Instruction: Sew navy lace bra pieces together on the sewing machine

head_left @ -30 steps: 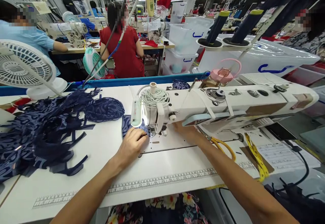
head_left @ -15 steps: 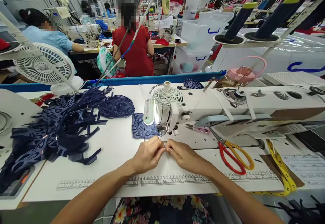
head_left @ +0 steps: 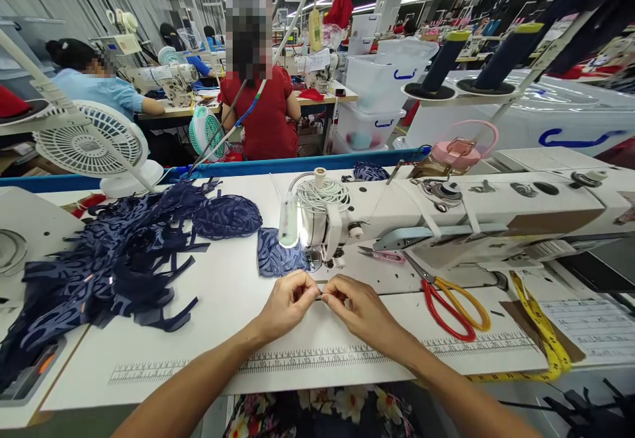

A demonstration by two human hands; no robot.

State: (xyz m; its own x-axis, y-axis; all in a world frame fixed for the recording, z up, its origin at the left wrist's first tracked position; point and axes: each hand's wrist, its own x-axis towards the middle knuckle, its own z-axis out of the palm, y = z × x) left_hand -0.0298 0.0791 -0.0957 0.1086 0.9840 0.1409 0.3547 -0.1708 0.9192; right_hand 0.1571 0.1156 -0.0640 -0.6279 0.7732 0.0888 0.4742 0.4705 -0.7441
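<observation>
Close together in front of the sewing machine, my left hand and my right hand both pinch with thumb and forefinger. A tiny dark bit shows between the fingertips, too small to name. Just beyond my left hand, a blue patterned fabric piece lies flat with its right edge at the presser foot. To the right of my right hand are scissors with one red and one yellow handle. Small pink-handled snips rest on the machine bed.
A heap of navy fabric pieces covers the table's left side, with an oval bundle beside it. A yellow tape measure hangs at the right. A white fan stands at the back left. Two people sit ahead, beyond the table.
My fingertips stay together in nearly the same place, the right hand's fingers now more arched. The dark bit between them shows more clearly. The view has shifted slightly.
</observation>
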